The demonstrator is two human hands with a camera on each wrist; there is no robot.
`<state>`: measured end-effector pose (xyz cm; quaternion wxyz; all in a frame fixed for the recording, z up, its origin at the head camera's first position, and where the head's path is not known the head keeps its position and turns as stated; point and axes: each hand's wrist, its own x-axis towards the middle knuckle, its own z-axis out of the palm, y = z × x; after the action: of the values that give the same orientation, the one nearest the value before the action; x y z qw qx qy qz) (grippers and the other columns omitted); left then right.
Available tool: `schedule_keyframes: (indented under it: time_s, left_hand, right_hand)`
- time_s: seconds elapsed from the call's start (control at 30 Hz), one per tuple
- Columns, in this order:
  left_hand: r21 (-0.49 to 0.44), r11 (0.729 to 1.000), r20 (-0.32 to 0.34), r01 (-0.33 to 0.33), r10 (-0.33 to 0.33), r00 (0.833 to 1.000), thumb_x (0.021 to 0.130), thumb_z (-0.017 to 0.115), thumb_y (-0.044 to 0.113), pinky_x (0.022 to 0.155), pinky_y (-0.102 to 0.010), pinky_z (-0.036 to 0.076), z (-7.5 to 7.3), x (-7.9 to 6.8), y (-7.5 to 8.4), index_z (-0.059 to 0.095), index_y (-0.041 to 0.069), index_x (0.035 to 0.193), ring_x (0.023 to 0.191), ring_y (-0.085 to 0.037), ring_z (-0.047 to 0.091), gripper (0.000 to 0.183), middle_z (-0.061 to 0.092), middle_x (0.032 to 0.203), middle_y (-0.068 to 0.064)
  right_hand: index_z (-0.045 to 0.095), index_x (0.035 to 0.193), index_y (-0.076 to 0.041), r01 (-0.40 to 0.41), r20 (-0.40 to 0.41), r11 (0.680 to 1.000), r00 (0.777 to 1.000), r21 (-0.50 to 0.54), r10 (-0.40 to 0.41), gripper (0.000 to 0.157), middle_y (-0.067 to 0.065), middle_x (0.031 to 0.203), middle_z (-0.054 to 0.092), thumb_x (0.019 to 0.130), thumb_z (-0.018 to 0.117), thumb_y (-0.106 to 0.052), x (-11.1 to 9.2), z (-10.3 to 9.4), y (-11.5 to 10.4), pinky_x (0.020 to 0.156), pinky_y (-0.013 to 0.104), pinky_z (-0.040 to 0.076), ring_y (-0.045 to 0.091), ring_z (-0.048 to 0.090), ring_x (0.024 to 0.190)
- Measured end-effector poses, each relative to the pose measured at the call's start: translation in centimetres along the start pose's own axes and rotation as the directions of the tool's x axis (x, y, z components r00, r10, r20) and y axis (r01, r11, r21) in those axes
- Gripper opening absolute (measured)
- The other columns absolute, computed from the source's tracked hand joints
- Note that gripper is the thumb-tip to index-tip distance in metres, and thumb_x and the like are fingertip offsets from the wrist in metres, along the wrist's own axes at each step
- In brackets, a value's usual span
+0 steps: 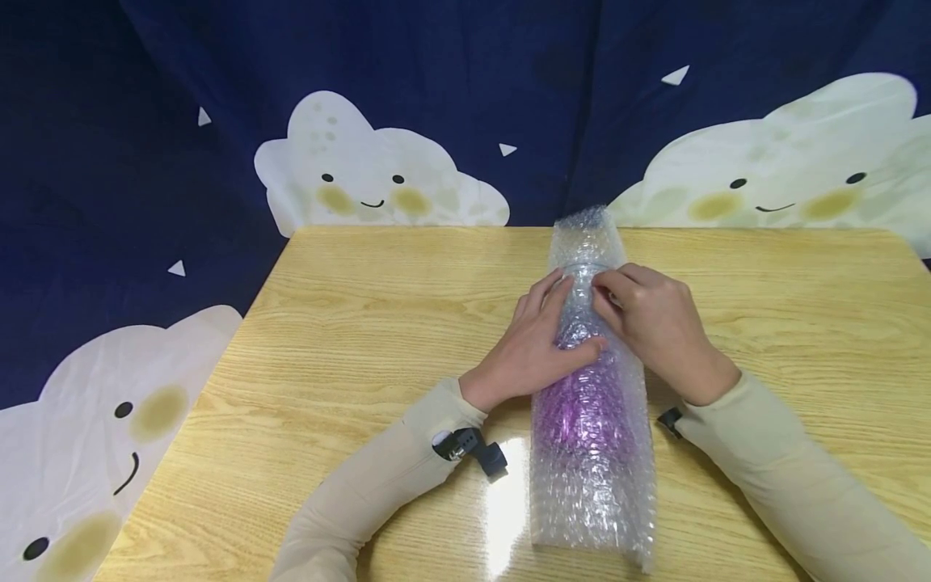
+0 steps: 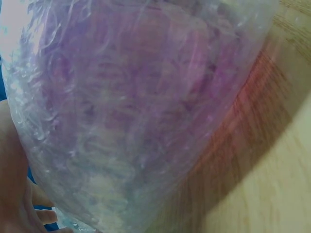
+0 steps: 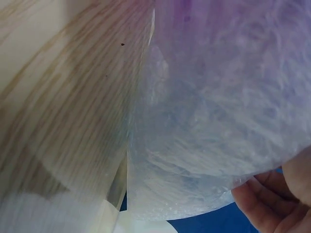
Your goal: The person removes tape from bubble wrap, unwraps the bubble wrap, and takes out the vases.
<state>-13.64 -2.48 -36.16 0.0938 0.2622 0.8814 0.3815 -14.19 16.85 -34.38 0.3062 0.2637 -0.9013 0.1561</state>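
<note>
A purple object [image 1: 585, 408], wide at its near part and narrowing to a pale neck, lies inside clear bubble wrap [image 1: 592, 505] on the table; its exact kind is blurred by the wrap. My left hand [image 1: 527, 352] rests on the left side of the bundle, fingers fairly straight along the neck and thumb across the purple part. At the neck's right side, my right hand [image 1: 655, 311] pinches the bubble wrap with bent index finger and thumb. Curled fingers [image 3: 265, 199] show at the wrap's edge in the right wrist view.
The wood-grain table [image 1: 378, 323] extends on both sides of the bundle. Behind its far edge hangs a dark blue curtain [image 1: 436, 65] with white clouds. The wrap's far end reaches the table's back edge. A small black device [image 1: 473, 449] sits on the left sleeve.
</note>
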Motion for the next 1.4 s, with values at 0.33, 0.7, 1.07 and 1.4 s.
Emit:
schedule_keyframes:
  time_s: [0.33,0.7,1.07,1.4]
  left_hand:
    - [0.0,1.0,0.0,-0.001,0.001,1.0,0.093,0.061,0.059,0.127,-0.054,0.031,-0.01,0.07,0.01,0.012,0.015,0.168,0.162,-0.027,0.017,0.1,0.003,0.177,-0.001]
    - [-0.007,1.0,0.002,0.001,-0.001,1.0,0.094,0.061,0.059,0.127,-0.054,0.032,0.03,-0.07,-0.02,0.012,0.016,0.168,0.162,-0.026,0.016,0.098,0.003,0.177,0.0]
    - [-0.007,1.0,0.0,-0.001,0.001,1.0,0.094,0.061,0.059,0.126,-0.056,0.033,0.07,-0.1,-0.04,0.013,0.017,0.168,0.162,-0.026,0.016,0.098,0.003,0.177,0.0]
    - [-0.018,1.0,0.0,0.002,-0.002,1.0,0.094,0.061,0.059,0.128,-0.054,0.031,0.05,-0.12,0.06,0.013,0.017,0.168,0.162,-0.026,0.015,0.098,0.003,0.177,0.001]
  right_hand:
    - [0.075,0.092,0.002,-0.012,-0.005,1.0,1.0,-0.022,0.012,0.011,0.017,0.077,0.073,0.09,0.072,-0.008,-0.01,0.04,0.18,0.047,0.044,0.056,0.031,0.068,0.059]
    - [0.073,0.091,0.001,-0.026,-0.01,0.999,1.0,-0.038,0.026,0.012,0.015,0.074,0.072,0.091,0.07,-0.011,-0.12,0.16,0.21,0.041,0.04,0.05,0.027,0.064,0.053]
    - [0.073,0.091,0.001,-0.033,-0.008,0.999,0.999,-0.032,0.033,0.011,0.015,0.074,0.072,0.092,0.067,-0.01,-0.1,0.21,0.29,0.041,0.04,0.05,0.025,0.064,0.053]
    - [0.072,0.091,0.002,-0.029,-0.009,0.999,1.0,-0.032,0.029,0.012,0.015,0.073,0.071,0.092,0.068,-0.009,-0.11,0.21,0.36,0.041,0.039,0.049,0.026,0.063,0.052]
